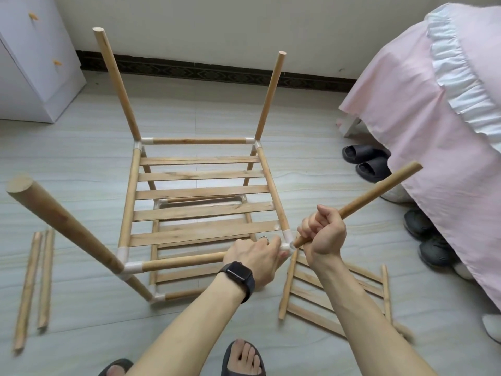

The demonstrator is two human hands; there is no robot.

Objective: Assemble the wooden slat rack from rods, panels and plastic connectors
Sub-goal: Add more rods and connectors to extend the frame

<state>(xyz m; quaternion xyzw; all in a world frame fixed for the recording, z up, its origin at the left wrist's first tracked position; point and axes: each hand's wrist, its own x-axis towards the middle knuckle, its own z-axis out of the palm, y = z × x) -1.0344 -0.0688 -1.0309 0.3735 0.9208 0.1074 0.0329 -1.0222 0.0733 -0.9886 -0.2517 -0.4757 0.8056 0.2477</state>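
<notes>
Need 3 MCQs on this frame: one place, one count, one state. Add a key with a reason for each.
1. Where is the loose slat panel?
A. on top of the rack
B. on the floor, right of the rack
C. leaning upright against the rack

2. How many upright rods stand in the rack's upper corners?
A. one
B. two
C. three

3. What is the right hand doing?
A. gripping a fourth rod, tilted, at the near-right connector
B. lying flat and open
C. curled, holding nothing

Key:
1 B: it lies flat on the floor beside the rack.
2 C: two at the back, one at the front left.
3 A: fingers curl round the rod, whose lower end meets the connector.
</notes>
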